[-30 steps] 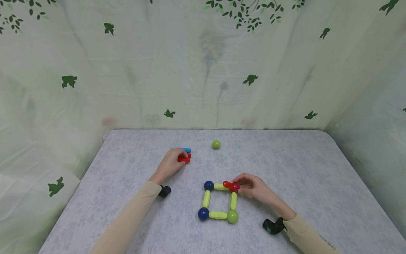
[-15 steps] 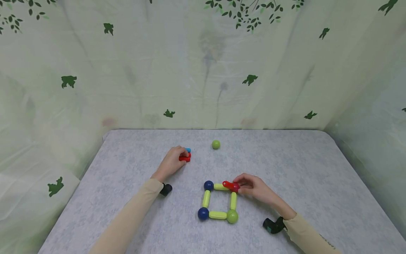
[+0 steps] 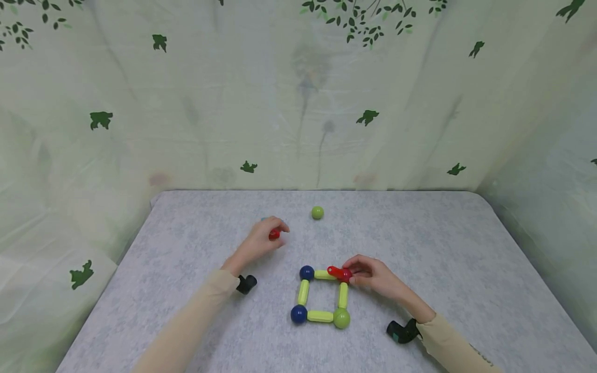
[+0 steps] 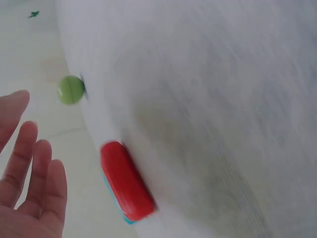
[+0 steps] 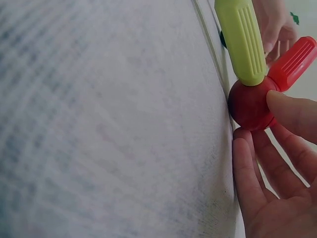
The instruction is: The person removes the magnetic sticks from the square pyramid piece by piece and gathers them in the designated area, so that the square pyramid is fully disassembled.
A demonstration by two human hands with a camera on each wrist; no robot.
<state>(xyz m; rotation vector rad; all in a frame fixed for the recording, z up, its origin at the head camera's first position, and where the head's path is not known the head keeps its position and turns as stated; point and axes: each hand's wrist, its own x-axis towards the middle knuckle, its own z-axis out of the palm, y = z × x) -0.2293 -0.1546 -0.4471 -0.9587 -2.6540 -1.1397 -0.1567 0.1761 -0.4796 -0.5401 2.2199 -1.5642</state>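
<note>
Four-sided outline of magnetic rods and balls lies on the table in the head view, with yellow-green rods (image 3: 320, 316), two dark blue balls (image 3: 299, 314) and a green ball (image 3: 342, 318) at its corners. My right hand (image 3: 375, 277) pinches the red ball (image 5: 251, 105) at its far right corner between thumb and fingers. From that ball a red rod (image 5: 294, 63) sticks up at a slant. My left hand (image 3: 262, 241) is spread beside a loose red rod (image 4: 128, 181), nothing between its fingers. A blue rod (image 4: 118, 201) shows behind the red one, mostly hidden.
Another green ball (image 3: 317, 212) rests near the table's back edge, right of my left hand. A pale curtain (image 3: 298, 103) printed with leaves hangs behind the grey table (image 3: 443, 248). Both wrists carry black cameras (image 3: 402, 331).
My left hand has come off the loose rods, spreading its fingers and shifting slightly right. My right hand stays on the red ball, and the outline has not moved.
</note>
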